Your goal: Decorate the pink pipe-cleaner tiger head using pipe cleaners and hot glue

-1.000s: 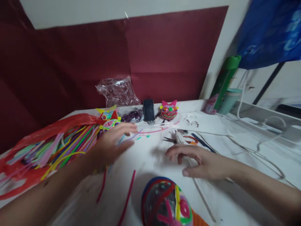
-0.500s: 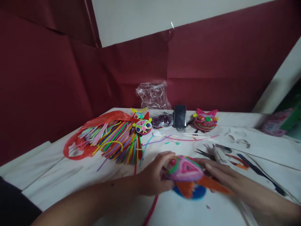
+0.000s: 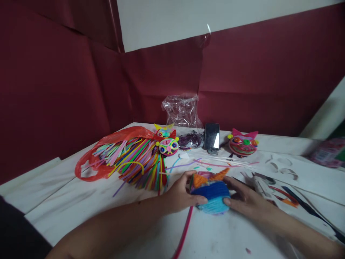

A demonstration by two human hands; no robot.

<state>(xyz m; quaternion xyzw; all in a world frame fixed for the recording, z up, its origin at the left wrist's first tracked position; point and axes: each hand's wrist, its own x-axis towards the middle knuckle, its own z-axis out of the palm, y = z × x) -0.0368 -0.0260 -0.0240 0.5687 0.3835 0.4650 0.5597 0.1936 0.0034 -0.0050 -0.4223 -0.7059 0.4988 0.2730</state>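
Note:
Between my hands is a pipe-cleaner animal head [image 3: 214,196], its blue and light-blue back facing me and two orange ears sticking up. My left hand [image 3: 185,194] grips its left side, thumb across the blue back. On the right side, my right hand [image 3: 242,198] holds it with the thumb low and the fingers behind. The face of the head is turned away and hidden. A red pipe cleaner [image 3: 184,233] runs from under my left hand toward the front edge.
Bundled coloured pipe cleaners [image 3: 140,158] lie at left by a red plastic bag [image 3: 88,172]. Behind are finished heads [image 3: 169,146], a phone [image 3: 212,137] on a stand and another head [image 3: 243,142]. Scissors, pliers and a blue-handled tool [image 3: 304,203] lie at right.
The head has been turned in my hands: its pink and purple face showed before, and now the blue back faces me with the ears up. The camera view has shifted slightly left.

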